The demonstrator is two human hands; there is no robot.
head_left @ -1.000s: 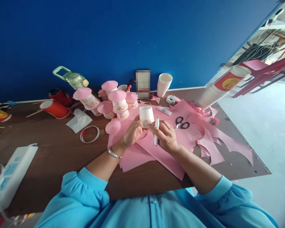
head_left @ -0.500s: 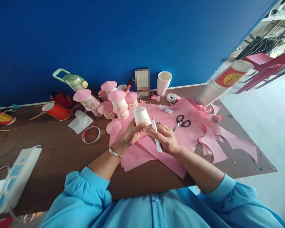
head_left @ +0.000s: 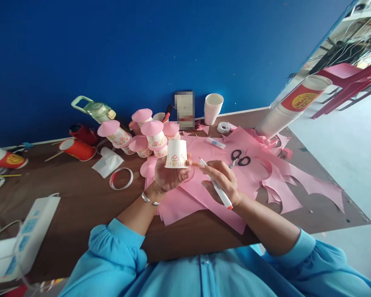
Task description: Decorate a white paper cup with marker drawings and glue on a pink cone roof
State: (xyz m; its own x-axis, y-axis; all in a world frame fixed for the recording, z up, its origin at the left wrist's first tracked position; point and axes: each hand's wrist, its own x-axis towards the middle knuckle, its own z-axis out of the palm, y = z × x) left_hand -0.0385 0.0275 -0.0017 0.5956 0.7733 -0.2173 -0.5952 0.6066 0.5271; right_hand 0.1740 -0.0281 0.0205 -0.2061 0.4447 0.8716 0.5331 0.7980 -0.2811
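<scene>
A white paper cup (head_left: 177,152), upside down with its rim at the bottom, rests in my left hand (head_left: 170,175). Red and orange flower drawings run round its lower part. My right hand (head_left: 224,181) is closed on a white marker pen (head_left: 220,192) with a red end; its tip points left toward the cup, apart from it. Pink sheets of paper (head_left: 188,206) lie beneath both hands. Black-handled scissors (head_left: 239,158) lie just beyond my right hand. Behind the held cup stand several decorated cups with pink cone roofs (head_left: 152,128), some of them stacked.
A tape ring (head_left: 121,178), tissue (head_left: 108,162) and red cup (head_left: 77,149) lie to the left. A power strip (head_left: 34,235) sits at the near left. Cup stacks (head_left: 213,109) stand at the back, with a glue tube (head_left: 215,142) and pink offcuts (head_left: 284,187) at right.
The cup has turned more upright in my left hand and shifted slightly down. My right hand has moved away to the right, its marker now slanting with the tip toward the cup.
</scene>
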